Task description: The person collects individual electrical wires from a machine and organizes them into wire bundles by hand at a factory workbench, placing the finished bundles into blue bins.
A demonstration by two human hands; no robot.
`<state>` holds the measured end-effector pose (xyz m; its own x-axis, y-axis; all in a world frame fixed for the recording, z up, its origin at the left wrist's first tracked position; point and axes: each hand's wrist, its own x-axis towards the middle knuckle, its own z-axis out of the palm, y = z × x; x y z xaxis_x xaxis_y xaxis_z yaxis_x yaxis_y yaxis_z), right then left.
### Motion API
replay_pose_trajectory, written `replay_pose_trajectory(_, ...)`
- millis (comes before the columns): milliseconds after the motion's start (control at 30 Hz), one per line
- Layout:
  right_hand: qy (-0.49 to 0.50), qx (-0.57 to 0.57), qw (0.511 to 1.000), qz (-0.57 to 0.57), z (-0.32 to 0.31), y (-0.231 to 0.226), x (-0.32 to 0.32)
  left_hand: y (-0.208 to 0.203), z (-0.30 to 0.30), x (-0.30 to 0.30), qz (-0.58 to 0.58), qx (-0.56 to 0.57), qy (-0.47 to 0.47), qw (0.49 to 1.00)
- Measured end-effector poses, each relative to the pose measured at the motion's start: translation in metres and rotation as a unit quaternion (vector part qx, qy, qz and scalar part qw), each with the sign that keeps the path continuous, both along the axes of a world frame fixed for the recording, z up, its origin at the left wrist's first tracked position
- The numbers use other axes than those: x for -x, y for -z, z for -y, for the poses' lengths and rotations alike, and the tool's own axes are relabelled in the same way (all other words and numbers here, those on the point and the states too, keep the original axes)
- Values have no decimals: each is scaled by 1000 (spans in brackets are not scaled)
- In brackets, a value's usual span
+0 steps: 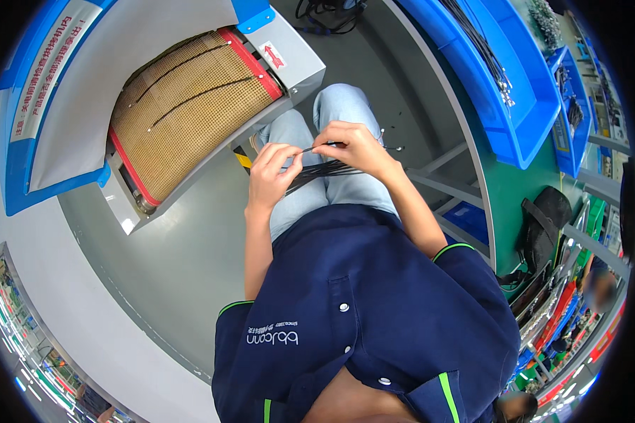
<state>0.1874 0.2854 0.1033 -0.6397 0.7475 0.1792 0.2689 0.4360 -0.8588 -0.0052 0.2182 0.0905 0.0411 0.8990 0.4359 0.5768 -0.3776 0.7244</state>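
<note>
Above my lap, my left hand (272,173) and my right hand (358,146) pinch one thin black cable (307,149) stretched between their fingertips. Both hands have their fingers closed. Beneath them, a bundle of black cables (323,172) lies across my thighs, with small metallic ends sticking out past my right wrist. At the upper left, two more black cables (203,95) lie spaced apart on a tan mesh conveyor belt (183,151) with red edges, which comes out from under a grey and blue hood.
The machine's metal side housing (289,56) stands just beyond my left hand. To the right is a green-topped table (504,204) with a pale edge, bearing a long blue bin (501,106) of black cables and a black pouch (543,218). A dark cable coil (328,15) lies at the far side.
</note>
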Motion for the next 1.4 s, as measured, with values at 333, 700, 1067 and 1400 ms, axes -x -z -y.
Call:
replay_pose_trajectory(333, -13, 8, 1000, 14, -2, -2, 1, 5, -2, 3, -19, -8, 11, 1000)
replay_pose_trajectory(700, 59, 15, 994, 91, -21, -10, -62, 12, 14, 47, -19, 64, -113, 991)
replay_pose_trajectory(1067, 53, -78, 991, 93, -22, -18, -64, 11, 19, 51, -2, 89, -116, 989)
replay_pose_trajectory(1400, 81, -64, 989, 109, -30, -14, -89, 14, 29, 77, -38, 116, -164, 979)
